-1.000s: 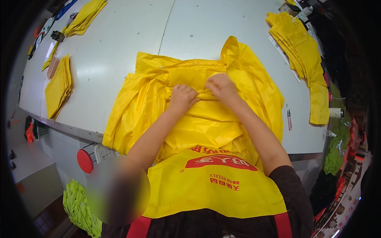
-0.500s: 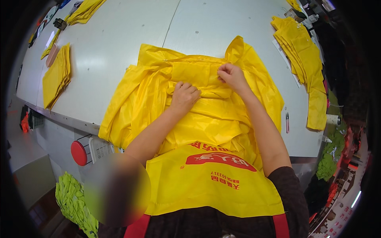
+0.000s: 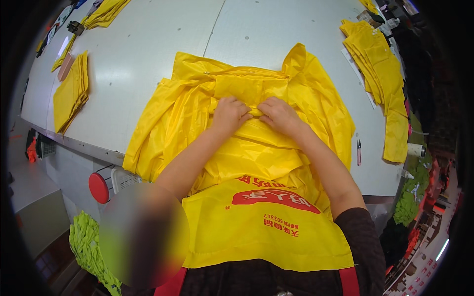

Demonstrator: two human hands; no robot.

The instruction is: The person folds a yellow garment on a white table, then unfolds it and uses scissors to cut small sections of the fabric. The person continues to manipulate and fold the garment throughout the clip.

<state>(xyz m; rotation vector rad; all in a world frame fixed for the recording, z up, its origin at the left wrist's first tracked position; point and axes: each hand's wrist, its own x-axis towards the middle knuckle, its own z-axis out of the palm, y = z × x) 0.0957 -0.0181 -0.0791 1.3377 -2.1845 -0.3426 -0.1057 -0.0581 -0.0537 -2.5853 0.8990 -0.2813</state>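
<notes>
A large yellow garment of thin, shiny fabric (image 3: 256, 153) lies bunched across the table edge in front of me, with red printing on its near panel, which hangs over my lap. Both hands grip a gathered fold in its middle, just below a flat rectangular panel. My left hand (image 3: 230, 115) has its fingers curled over the fold. Close beside it, my right hand (image 3: 279, 116) pinches the same fold, its thumb toward the left hand. The fingertips are partly buried in the fabric.
Folded yellow pieces lie stacked on the table (image 3: 148, 29) at the left (image 3: 71, 93) and right (image 3: 373, 74). A small pen-like tool (image 3: 359, 153) lies right of the garment. A red stool (image 3: 98, 188) and bright green cloth (image 3: 91, 246) are at lower left.
My right hand has come down and to the left, from the upper right of the flat panel to the fold beside my left hand. The left hand has barely moved.
</notes>
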